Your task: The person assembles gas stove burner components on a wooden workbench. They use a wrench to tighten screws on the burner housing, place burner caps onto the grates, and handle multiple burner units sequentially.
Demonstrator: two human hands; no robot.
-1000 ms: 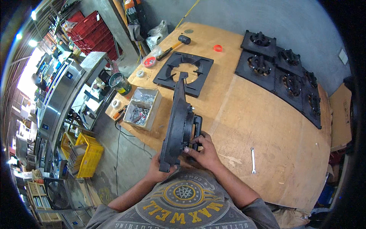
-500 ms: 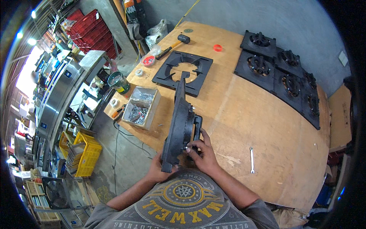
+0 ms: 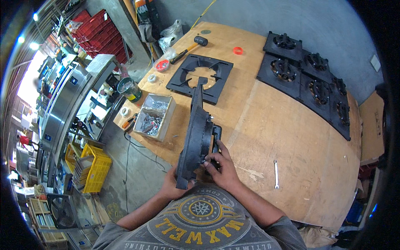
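A black cast-iron stove grate (image 3: 192, 137) stands on edge in front of my chest, a burner (image 3: 211, 139) fixed to its right face. My left hand (image 3: 171, 184) grips its lower edge from the left, most of the fingers hidden behind the iron. On the burner side, my right hand (image 3: 222, 167) closes thumb and fingers around a small fastener (image 3: 203, 161) low on the burner; the fingertips partly cover it. Another square black grate (image 3: 174, 84) lies flat on the wooden table (image 3: 246, 137), just beyond the one I hold.
A divided box of bolts (image 3: 161, 132) and pliers (image 3: 128, 123) are at the table's left edge. Behind stand a bucket (image 3: 130, 91), a bowl (image 3: 161, 65) and a mallet (image 3: 189, 48). A wrench (image 3: 276, 175) lies right; several grates with burners (image 3: 287, 89) fill the far right.
The held grate has turned very slightly, and my right fingers have shifted a little on the burner. Both hands keep their places.
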